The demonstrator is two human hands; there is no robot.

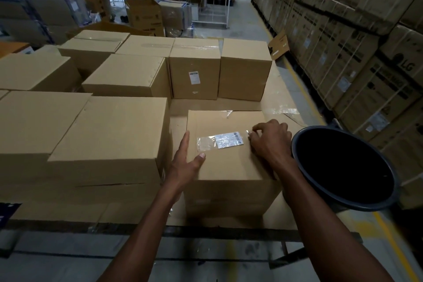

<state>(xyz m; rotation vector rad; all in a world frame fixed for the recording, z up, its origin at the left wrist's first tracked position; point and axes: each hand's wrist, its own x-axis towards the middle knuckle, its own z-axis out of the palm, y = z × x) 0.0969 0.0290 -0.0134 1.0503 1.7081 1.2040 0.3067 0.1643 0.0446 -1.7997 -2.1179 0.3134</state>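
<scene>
A small brown cardboard box [229,167] stands in front of me on a flat sheet of cardboard. On its top lies a white barcode label [229,141] under a strip of clear tape [206,144]. My right hand [269,142] has its fingers curled at the right end of the tape, pinching or pressing it down. My left hand [186,162] lies flat with straight fingers against the box's left top edge, thumb on the top face.
Several larger closed cartons [109,135] fill the pallet to the left and behind. A dark round bin [343,167] stands close on the right. Tall stacked cartons [354,30] line the right side of an aisle. People stand at a table far behind.
</scene>
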